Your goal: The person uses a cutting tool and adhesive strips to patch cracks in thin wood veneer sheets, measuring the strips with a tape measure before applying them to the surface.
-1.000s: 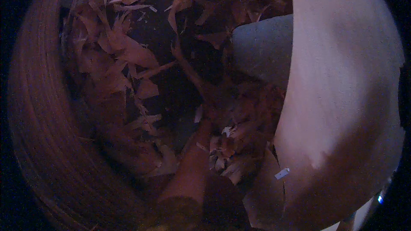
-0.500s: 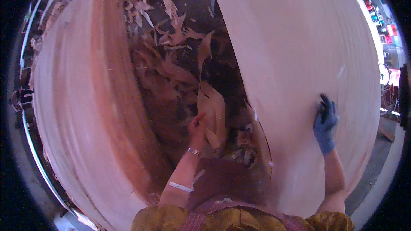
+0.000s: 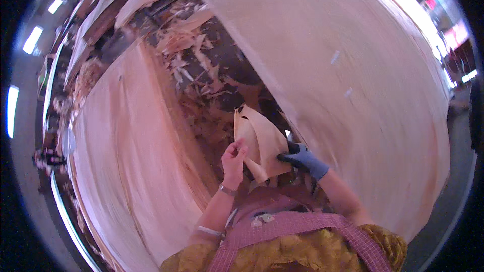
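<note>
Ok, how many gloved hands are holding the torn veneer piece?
1: the right hand in a blue glove grips the torn thin tan veneer piece; the bare left hand holds its other edge.

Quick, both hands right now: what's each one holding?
Left hand: bare, closed on the veneer scrap.
Right hand: blue-gloved, closed on the same scrap.

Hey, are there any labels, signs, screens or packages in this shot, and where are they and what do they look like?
Small pale tags: two whitish slips stuck on the big veneer sheet at right.
Signs or displays: far upper right edge, blurred red, pink and blue patches; kind unclear.
No packages show. The left hand and gloved right hand hold a torn veneer piece.
</note>
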Demonstrator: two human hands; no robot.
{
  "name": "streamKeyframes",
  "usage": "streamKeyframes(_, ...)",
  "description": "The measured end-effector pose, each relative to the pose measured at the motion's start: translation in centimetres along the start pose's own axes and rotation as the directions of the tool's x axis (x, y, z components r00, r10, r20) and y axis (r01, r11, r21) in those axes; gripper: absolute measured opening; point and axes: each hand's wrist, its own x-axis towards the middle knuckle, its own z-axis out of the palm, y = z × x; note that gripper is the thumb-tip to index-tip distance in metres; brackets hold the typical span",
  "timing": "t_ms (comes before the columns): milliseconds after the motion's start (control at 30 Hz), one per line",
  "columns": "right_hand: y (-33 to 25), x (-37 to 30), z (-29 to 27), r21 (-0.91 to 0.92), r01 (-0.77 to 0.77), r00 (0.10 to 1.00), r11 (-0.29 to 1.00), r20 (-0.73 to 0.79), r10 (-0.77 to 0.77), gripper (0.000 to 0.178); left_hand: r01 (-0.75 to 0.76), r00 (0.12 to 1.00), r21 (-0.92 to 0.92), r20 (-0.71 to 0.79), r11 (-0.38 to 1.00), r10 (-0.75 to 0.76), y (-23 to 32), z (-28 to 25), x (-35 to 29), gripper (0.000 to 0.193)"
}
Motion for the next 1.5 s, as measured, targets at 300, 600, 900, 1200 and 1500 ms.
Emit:
streamKeyframes(300,-5.9,-22.4,-8.9,-0.799,-0.047,0.855,0.599,-0.342,-0.389,0.029,-0.85,0.52,0.477,0.828,0.221,0.211,-0.4,13.9,-1.6,0.072)
streamKeyframes(600,1.4,-47.9,-18.8,-0.681,-0.334,0.688,0.652,-0.649,-0.326,0.026,-0.557,-0.305,0.556,0.554,0.617,-0.775,-9.3,39.0,-13.3,0.047)
streamKeyframes(900,15.7,-64.1,-36.4,-0.48,-0.393,0.508,0.785,-0.824,-0.249,0.039,-0.699,-0.25,0.508,0.487,0.504,-0.837,-20.6,52.5,-30.0,0.033)
streamKeyframes(1200,28.0,-66.9,-45.5,-0.309,-0.227,0.415,0.924,-0.889,-0.195,0.04,-0.849,-0.172,0.275,0.663,0.451,-0.728,-29.4,64.0,-30.6,0.038)
streamKeyframes(1500,25.3,-66.3,-48.6,0.003,-0.064,0.524,0.998,-0.851,0.036,0.031,-0.966,-0.167,0.11,0.433,0.235,-0.886,-33.5,72.1,-26.3,0.025)
